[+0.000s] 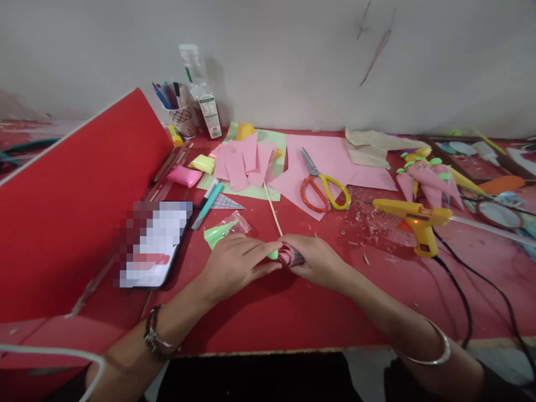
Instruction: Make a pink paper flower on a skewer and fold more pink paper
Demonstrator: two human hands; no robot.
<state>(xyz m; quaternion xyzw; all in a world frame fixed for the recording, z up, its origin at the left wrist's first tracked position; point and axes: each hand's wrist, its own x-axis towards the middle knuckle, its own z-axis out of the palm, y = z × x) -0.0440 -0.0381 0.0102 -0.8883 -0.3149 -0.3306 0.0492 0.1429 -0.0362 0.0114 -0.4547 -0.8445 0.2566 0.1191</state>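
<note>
My left hand (237,262) and my right hand (313,258) meet at the middle of the red table (268,312). Between them is a small rolled pink paper piece (290,255) with a light green bit (273,254) at its left end. My right hand's fingers are wrapped round the pink roll. My left hand's fingertips pinch at the green bit. A thin wooden stick (273,211) lies just beyond the hands.
Orange and yellow scissors (321,187) lie on pink paper sheets (251,159). A yellow glue gun (414,220) with a black cord sits at right, finished pink cones (427,178) behind it. A phone (153,243), markers, clay packs, a pen cup and a bottle stand at left.
</note>
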